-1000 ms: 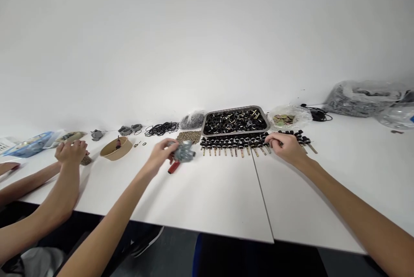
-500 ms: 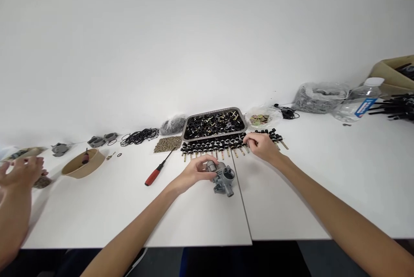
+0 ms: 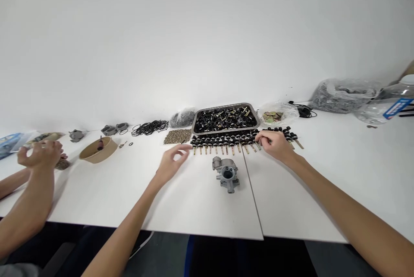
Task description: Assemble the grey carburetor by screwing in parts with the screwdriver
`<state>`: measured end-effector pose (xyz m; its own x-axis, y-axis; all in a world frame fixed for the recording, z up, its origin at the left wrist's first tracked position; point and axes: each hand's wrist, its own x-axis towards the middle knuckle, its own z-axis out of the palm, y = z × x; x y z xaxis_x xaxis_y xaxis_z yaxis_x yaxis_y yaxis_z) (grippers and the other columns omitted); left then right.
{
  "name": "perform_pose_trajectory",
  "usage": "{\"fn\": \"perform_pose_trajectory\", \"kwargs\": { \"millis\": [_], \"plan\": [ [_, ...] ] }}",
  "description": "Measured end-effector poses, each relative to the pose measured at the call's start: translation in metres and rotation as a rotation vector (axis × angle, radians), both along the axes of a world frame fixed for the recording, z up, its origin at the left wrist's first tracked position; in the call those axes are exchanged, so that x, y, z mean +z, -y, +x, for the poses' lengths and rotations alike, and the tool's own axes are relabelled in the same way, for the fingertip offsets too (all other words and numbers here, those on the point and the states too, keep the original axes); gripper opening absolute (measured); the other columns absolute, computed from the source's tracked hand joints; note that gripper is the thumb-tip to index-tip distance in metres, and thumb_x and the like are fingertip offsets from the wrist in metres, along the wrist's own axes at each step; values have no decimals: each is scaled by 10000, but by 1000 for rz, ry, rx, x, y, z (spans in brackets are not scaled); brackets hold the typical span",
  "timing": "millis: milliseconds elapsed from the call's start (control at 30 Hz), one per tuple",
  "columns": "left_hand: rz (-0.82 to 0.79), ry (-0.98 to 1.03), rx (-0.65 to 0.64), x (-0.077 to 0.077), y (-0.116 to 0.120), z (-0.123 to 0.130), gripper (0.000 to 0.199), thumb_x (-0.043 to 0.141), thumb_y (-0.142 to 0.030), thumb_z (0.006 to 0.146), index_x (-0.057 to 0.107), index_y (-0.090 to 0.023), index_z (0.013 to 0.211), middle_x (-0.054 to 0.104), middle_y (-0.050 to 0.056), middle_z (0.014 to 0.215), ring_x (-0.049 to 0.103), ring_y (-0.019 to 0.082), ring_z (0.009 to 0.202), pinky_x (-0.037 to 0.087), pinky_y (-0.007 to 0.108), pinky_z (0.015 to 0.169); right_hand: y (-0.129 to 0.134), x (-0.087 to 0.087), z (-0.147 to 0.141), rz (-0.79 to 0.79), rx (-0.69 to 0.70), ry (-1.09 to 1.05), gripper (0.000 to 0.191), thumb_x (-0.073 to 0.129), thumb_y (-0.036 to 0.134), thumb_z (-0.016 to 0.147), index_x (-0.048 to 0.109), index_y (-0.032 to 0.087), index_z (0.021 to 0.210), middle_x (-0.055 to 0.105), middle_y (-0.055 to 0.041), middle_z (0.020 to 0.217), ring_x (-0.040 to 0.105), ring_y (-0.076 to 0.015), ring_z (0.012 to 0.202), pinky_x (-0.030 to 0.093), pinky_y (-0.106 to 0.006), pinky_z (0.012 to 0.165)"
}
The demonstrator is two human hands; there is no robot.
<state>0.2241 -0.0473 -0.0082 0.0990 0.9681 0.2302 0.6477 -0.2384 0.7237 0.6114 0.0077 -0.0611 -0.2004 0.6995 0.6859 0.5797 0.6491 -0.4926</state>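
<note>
Sitting upright on the white bench [image 3: 190, 210], a grey metal body [image 3: 227, 174] stands between the two hands, just left of the seam, its round bore facing the near edge. Neither hand touches it. Beyond it to the left, the left hand [image 3: 170, 164] is spread in a loose curve, thumb and fingers parted, fingertips near the end of a row of black-topped stems [image 3: 223, 141]. The right hand [image 3: 276, 144] has its fingers bent and drawn together over the right part of that row; whether it pinches a piece cannot be told. At far left a co-worker's hands [image 3: 42, 156] are beside a tan bowl [image 3: 87, 155] with a red-handled tool [image 3: 100, 143] in it.

Behind the left end of the stems lies a patch of small brass pieces [image 3: 177, 136]. Further back a metal tray [image 3: 226, 130] holds black and brass-coloured parts, with black rings [image 3: 150, 127] to its left and a clear bag of yellowish plates [image 3: 272, 117] to its right. Near the right edge a clear bottle [image 3: 375, 108] lies at a slant in view, its blue label [image 3: 397, 108] bearing white lettering too small and angled to read.
</note>
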Motion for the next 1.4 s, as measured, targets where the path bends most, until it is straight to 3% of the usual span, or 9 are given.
{"fn": "perform_pose_trajectory", "kwargs": {
  "millis": [100, 200, 400, 600, 700, 800, 900, 1167, 1400],
  "plan": [
    [155, -146, 225, -1, 3, -42, 340, 624, -480, 829, 694, -208, 1021, 691, 73, 1064, 593, 173, 902, 478, 346, 871, 0, -2, -1, -6, 1, -2, 297, 419, 93, 795, 682, 179, 688, 681, 5, 633, 533, -99, 472, 396, -228, 511],
    [22, -287, 323, -14, 8, -70, 470, 699, -534, 745, 680, -245, 1115, 652, 45, 995, 552, 156, 775, 430, 320, 763, -1, -4, -2, -15, -1, -1, 292, 426, 99, 791, 685, 182, 683, 674, 7, 616, 522, -101, 459, 385, -232, 500],
    [-24, -187, 387, -37, 16, -83, 244, 667, -412, 726, 733, -217, 857, 651, 40, 861, 556, 160, 741, 417, 315, 750, -1, -5, -2, -18, -8, 11, 292, 427, 101, 790, 687, 183, 685, 685, 5, 632, 555, -109, 486, 409, -231, 523],
    [93, 162, 466, 7, -1, -79, 339, 745, -447, 673, 737, -175, 875, 620, 32, 673, 538, 137, 617, 425, 297, 627, 0, -5, -3, -15, 3, 17, 302, 422, 93, 799, 686, 188, 687, 700, 4, 656, 592, -117, 526, 420, -233, 547],
    [130, 370, 414, 32, -29, -72, 399, 782, -473, 655, 731, -155, 890, 590, 13, 601, 522, 121, 540, 425, 289, 557, 0, -5, -4, -20, 9, 15, 300, 424, 90, 796, 687, 189, 691, 708, 4, 669, 602, -120, 534, 422, -232, 542],
    [155, 557, 347, 42, -61, -66, 407, 824, -435, 605, 721, -130, 853, 591, 13, 634, 530, 111, 513, 415, 280, 507, 0, -5, -4, -13, 1, 20, 298, 420, 84, 788, 683, 188, 694, 713, 3, 681, 611, -121, 537, 429, -231, 537],
    [109, 703, 283, 33, -82, -69, 377, 855, -363, 563, 718, -99, 795, 588, 20, 645, 539, 111, 494, 416, 275, 478, 1, -3, -4, -1, -9, 34, 303, 409, 79, 792, 674, 187, 694, 713, -1, 684, 623, -124, 550, 436, -230, 541],
    [-44, 986, 252, -24, -93, -110, 277, 822, -287, 595, 648, -104, 710, 577, 14, 651, 556, 102, 548, 500, 268, 524, 5, -4, -5, -45, 22, 57, 290, 433, 82, 802, 679, 189, 690, 724, 4, 704, 631, -120, 566, 440, -229, 545],
    [-5, 1151, 259, -23, -96, -109, 183, 742, -271, 739, 634, -130, 779, 604, 17, 672, 496, 52, 538, 515, 228, 578, 11, 0, -15, -96, 38, 94, 290, 435, 87, 796, 677, 199, 681, 690, 3, 640, 577, -121, 517, 430, -248, 548]
  ]
}}
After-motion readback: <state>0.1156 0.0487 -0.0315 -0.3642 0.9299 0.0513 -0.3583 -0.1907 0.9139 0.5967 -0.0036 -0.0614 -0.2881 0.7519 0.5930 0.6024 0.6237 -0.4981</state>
